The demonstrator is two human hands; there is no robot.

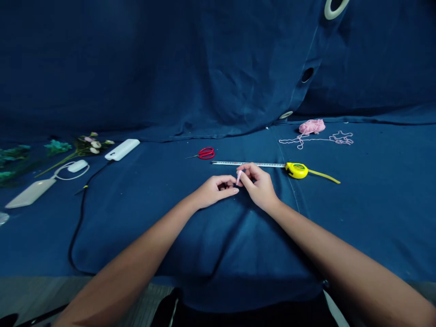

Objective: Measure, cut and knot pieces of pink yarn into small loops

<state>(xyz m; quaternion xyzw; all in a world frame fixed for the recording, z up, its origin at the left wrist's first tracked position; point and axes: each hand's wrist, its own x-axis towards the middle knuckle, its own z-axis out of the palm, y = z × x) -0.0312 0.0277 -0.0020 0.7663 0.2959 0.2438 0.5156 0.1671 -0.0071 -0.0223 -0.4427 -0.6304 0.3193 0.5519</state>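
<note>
My right hand (259, 187) pinches a small pale pink piece (239, 177), perhaps rolled material, between its fingertips. My left hand (216, 190) lies just left of it with its fingers curled, and nothing shows in them. Just beyond both hands runs the extended blade of a tape measure (248, 164), with its yellow case (296, 170) to the right. My right fingertips reach close to the blade, but contact is hard to tell. Red-handled scissors (206, 153) lie beyond my left hand, and a ball of pink yarn (311, 126) trails a loose strand (316, 139) at the far right.
A dark blue cloth (170, 236) covers the surface and rises into a backdrop. At the left lie artificial flowers (90, 147), a white power bank (121, 149), a white corded device (77, 166), a white flat pad (30, 193) and a black cable (81, 218).
</note>
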